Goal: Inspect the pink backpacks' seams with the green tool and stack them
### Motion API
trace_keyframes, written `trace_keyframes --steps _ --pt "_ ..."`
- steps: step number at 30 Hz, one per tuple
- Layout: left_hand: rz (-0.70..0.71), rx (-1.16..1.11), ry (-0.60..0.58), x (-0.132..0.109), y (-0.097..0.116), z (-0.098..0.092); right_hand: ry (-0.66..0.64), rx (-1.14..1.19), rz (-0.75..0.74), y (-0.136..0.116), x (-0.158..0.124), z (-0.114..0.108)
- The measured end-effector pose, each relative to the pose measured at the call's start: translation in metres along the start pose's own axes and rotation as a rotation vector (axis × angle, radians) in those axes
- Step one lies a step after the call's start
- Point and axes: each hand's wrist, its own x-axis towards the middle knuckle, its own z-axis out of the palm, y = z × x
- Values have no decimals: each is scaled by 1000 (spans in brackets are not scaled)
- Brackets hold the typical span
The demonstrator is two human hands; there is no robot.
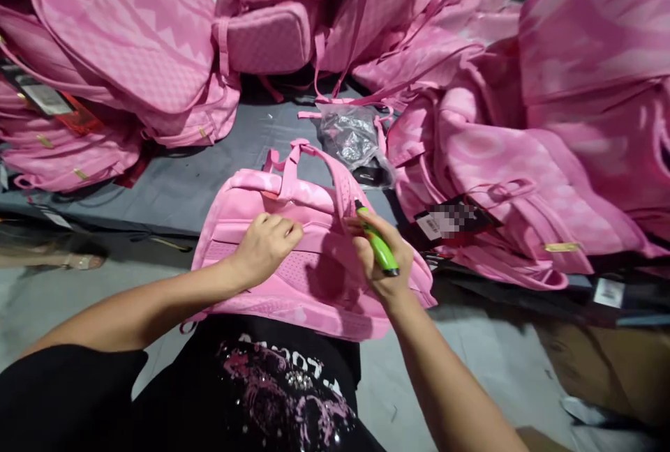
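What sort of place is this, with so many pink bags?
Probably a bag workshop or packing room. Many pink backpacks, some with tags, crowd a grey table, and the right hand holds a green tool over another pink bag.

The head view faces forward-down, close above the nearest backpack.

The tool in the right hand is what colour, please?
The tool is mostly bright green with black ends, shown in the head view.
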Motion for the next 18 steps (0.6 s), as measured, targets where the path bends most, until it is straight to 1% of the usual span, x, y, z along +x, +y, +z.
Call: trace_keyframes --steps 2,3,4,6,8,10,12,14,15,17,18 --pt "26 38 12 -1 -1 2 56 10 31 -10 -5 2" --pt "37 50 19 -1 -2 1 49 -1 21 -18 -3 3" --pt "44 53 24 -1 -2 1 14 -13 7 -25 0 6" --pt "50 36 33 -1 -2 1 -110 -31 0 -36 10 13" --pt "52 11 27 -1 -2 4 -222 -73 30 -40 18 19" --pt "47 -22 9 0 -5 6 -241 -157 83 -39 22 22" --pt "63 -82 -7 2 -12 4 -204 -189 109 -37 24 22" --pt "107 -154 37 5 -24 -3 -183 -135 51 -38 25 23" --pt "118 -181 83 7 -31 -8 -188 -90 -11 -39 25 24" --pt "74 -210 169 8 -44 -18 -215 -12 -167 -40 25 30" --pt "32 -215 183 9 -49 -23 -225 10 -235 -40 25 35"
